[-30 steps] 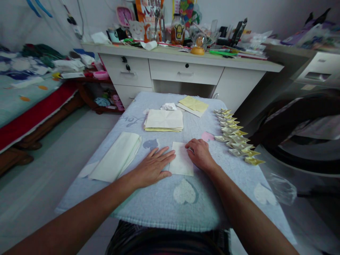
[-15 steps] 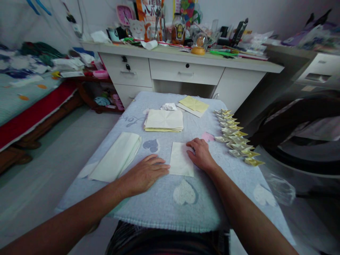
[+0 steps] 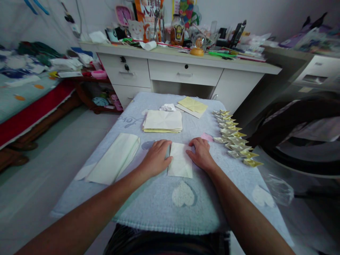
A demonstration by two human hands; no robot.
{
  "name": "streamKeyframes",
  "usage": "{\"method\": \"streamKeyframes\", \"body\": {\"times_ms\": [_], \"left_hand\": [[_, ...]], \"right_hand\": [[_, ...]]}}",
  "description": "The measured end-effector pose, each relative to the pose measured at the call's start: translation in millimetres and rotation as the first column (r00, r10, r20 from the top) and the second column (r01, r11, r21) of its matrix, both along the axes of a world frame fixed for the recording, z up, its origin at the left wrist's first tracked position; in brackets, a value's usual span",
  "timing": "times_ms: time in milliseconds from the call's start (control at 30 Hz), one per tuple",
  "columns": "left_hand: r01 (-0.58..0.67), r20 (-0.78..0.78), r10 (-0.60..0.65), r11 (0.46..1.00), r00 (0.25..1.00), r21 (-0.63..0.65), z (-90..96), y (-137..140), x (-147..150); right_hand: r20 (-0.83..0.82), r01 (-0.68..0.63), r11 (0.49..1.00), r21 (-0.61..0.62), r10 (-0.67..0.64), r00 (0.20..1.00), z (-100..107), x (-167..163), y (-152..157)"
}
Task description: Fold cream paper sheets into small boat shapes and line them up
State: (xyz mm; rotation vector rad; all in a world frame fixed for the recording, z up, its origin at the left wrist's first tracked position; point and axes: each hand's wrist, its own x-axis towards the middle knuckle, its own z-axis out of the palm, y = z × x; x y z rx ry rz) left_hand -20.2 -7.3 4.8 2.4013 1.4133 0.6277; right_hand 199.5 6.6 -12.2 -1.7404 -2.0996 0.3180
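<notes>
Flanking one sheet (image 3: 180,166) on one cloth (image 3: 159,205), two hands show in the head view: left hand (image 3: 157,157) at its left edge, right hand (image 3: 201,153) at its right, both thumbs parted from curved fingers. Beyond the sheet: one stack (image 3: 162,120), one wad (image 3: 168,107), two overlapping papers (image 3: 192,104). Left of it: one bundle (image 3: 113,157). Right: boats (image 3: 235,140), too crowded to count.

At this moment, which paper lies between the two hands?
The small pale sheet, flat between the left hand and right hand. The stack and the yellow sheet lie farther away; the long folded paper lies left of both hands.
</notes>
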Motion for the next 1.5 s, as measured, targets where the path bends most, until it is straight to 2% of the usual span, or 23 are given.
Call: {"method": "streamKeyframes", "body": {"times_ms": [100, 200, 267, 333, 433, 500, 567, 633, 733, 867, 1033, 1500], "left_hand": [[-0.095, 0.016, 0.096, 0.991, 0.995, -0.090, -8.6, 16, 10], [-0.113, 0.200, 0.154, 0.973, 0.968, -0.201, -15.2, 21, 17], [-0.068, 0.348, 0.182, 0.947, 0.920, -0.315, -17.3, 20, 19], [0.015, 0.499, 0.214, 0.910, 0.840, -0.414, -17.6, 19, 19], [0.146, 0.699, 0.292, 0.856, 0.653, -0.495, -15.8, 18, 17], [0.184, 0.768, 0.356, 0.837, 0.532, -0.516, -14.1, 17, 17], [0.189, 0.788, 0.403, 0.825, 0.466, -0.533, -13.1, 17, 17], [0.217, 0.803, 0.421, 0.813, 0.422, -0.540, -12.9, 17, 17], [0.282, 0.835, 0.426, 0.802, 0.348, -0.527, -13.6, 16, 18], [0.250, 0.832, 0.429, 0.813, 0.352, -0.525, -11.7, 14, 16], [0.240, 0.852, 0.371, 0.848, 0.368, -0.473, -6.1, 11, 12], [0.289, 0.813, 0.374, 0.799, 0.446, -0.527, -5.6, 10, 12]], "right_hand": [[-0.094, -0.024, 1.000, 0.000, 0.024, 0.995, 1, 0, 0], [-0.222, -0.056, 0.998, 0.022, 0.059, 0.973, 1, 2, 1], [-0.343, -0.068, 0.996, 0.052, 0.082, 0.936, 0, 4, 3], [-0.480, -0.073, 0.994, 0.080, 0.102, 0.871, -1, 5, 4], [-0.691, -0.070, 0.995, 0.074, 0.102, 0.715, -2, 3, 4], [-0.810, -0.106, 0.994, 0.008, 0.068, 0.582, -1, 1, 2], [-0.879, -0.188, 0.978, -0.090, 0.011, 0.477, -1, -1, 0], [-0.901, -0.264, 0.950, -0.164, -0.036, 0.433, 0, -3, -2], [-0.900, -0.299, 0.934, -0.196, -0.050, 0.433, 0, -3, -3], [-0.921, -0.284, 0.945, -0.159, -0.038, 0.388, 1, -2, -2], [-0.940, -0.277, 0.954, -0.112, -0.011, 0.341, 2, -2, -2], [-0.920, -0.200, 0.978, -0.061, 0.022, 0.391, 4, -4, -4]]}}
